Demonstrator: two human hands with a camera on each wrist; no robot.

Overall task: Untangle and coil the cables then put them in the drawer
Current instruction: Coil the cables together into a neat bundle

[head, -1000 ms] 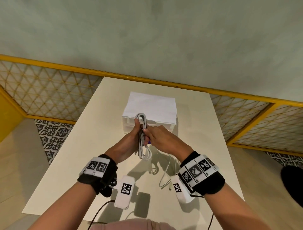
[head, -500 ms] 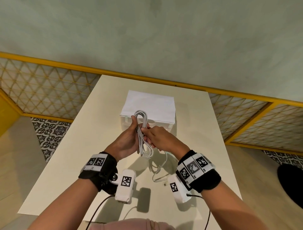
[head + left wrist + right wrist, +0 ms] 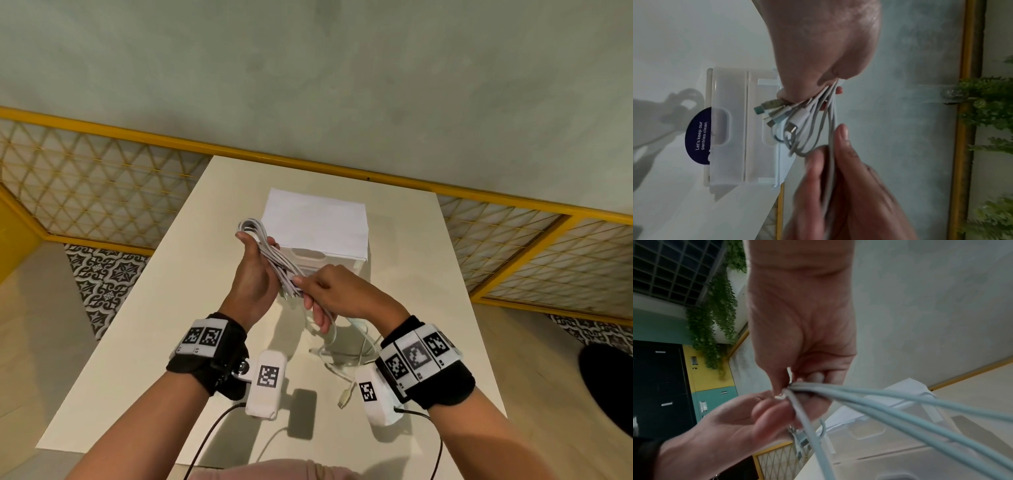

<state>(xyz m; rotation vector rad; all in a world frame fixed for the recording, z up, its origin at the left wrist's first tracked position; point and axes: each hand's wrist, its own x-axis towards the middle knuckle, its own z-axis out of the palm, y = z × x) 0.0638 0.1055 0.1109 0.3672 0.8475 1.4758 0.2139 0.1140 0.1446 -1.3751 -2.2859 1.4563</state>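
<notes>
Left hand (image 3: 251,277) gripping coil (image 3: 270,253), fingers curled round it | right hand (image 3: 337,291) pinching coil's near end | coil held above table (image 3: 144,329), tilted toward 11 o'clock | drawer (image 3: 317,236) at 12 o'clock, closed | loose cable (image 3: 346,370) on table at 5 o'clock.

The drawer unit (image 3: 317,236) stands on the table (image 3: 144,325) toward its far edge, at twelve o'clock from the person. Just before it and above the tabletop, the left hand (image 3: 251,284) at eleven o'clock and the right hand (image 3: 337,291) at one o'clock hold the cable bundle (image 3: 270,250) between them, its looped end up at eleven o'clock over the unit's left corner. A loose cable (image 3: 346,373) lies on the table at five o'clock from the hands, under the right wrist.
</notes>
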